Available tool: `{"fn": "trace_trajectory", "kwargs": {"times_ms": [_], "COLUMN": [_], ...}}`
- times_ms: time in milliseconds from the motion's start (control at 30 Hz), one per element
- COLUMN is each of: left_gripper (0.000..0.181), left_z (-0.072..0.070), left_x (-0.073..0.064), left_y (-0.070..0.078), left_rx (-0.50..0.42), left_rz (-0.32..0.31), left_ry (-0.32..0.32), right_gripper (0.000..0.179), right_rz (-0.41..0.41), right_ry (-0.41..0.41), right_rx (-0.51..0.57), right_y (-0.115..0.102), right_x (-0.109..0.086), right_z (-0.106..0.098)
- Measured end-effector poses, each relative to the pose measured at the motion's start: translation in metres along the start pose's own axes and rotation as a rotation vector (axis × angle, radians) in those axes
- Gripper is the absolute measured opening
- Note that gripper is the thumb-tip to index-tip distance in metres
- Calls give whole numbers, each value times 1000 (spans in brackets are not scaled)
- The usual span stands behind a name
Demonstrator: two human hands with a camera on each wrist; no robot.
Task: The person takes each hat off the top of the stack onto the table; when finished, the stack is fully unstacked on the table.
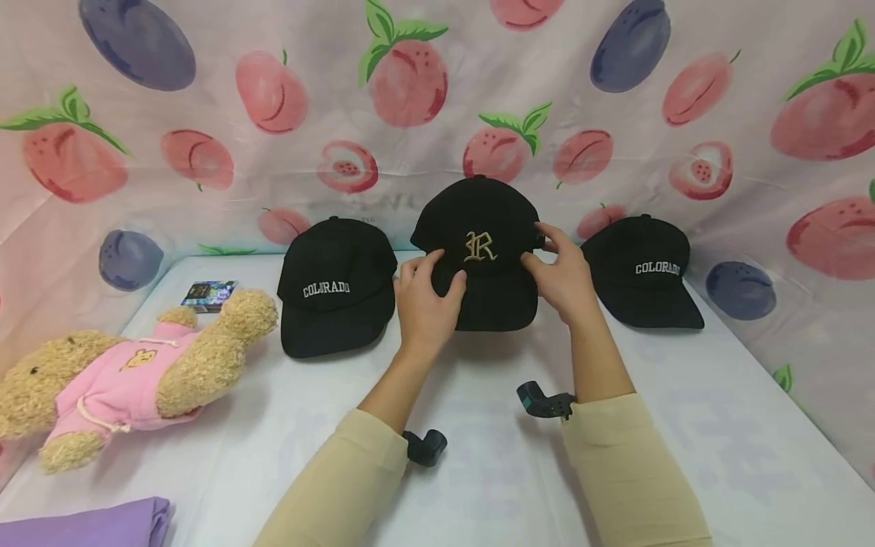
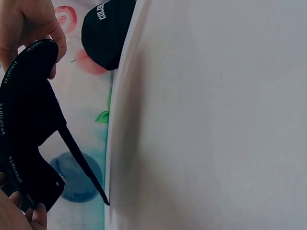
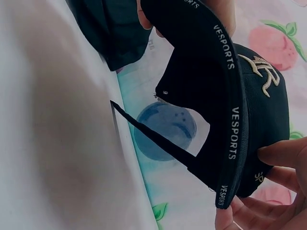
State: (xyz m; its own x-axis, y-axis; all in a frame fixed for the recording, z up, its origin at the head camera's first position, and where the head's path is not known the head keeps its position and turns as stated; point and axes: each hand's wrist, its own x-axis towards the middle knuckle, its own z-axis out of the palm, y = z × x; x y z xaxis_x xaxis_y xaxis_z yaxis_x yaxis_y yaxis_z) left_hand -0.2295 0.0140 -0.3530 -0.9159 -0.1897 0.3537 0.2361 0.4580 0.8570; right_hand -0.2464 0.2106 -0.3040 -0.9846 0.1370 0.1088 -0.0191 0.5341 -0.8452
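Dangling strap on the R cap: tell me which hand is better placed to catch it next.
Probably the right hand: the strap hangs from the side of the R cap nearer that hand. The left hand grips the opposite side, so would likely reach across.

A pale pink fabric drape [image 1: 444, 163] printed with reddish peaches [image 1: 409, 85], green leaves [image 1: 420, 30] and dark blue fruit [image 1: 139, 44] hung wrinkled behind the white tabletop [image 1: 478, 494] and along both its sides, its ground turning bluish near the back edge; soft light cast blurred shadows [image 1: 481, 346] below
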Motion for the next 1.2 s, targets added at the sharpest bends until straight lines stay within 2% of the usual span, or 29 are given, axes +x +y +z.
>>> {"fn": "trace_trajectory", "kwargs": {"times_ms": [233,633,1200], "left_gripper": [49,50,51], "left_z": [8,23,35], "left_x": [-1,-3,-4], "left_y": [0,4,8], "left_rx": [-14,-15,-4], "left_rz": [-4,-26,-45], "left_ry": [-1,-41,-104], "right_gripper": [63,63,63], "right_rz": [15,-4,37], "right_ry": [2,-5,-18], "right_rx": [-1,-22,4], "right_y": [5,16,30], "right_x": [0,7,13], "right_z": [-4,-15,-23]}}
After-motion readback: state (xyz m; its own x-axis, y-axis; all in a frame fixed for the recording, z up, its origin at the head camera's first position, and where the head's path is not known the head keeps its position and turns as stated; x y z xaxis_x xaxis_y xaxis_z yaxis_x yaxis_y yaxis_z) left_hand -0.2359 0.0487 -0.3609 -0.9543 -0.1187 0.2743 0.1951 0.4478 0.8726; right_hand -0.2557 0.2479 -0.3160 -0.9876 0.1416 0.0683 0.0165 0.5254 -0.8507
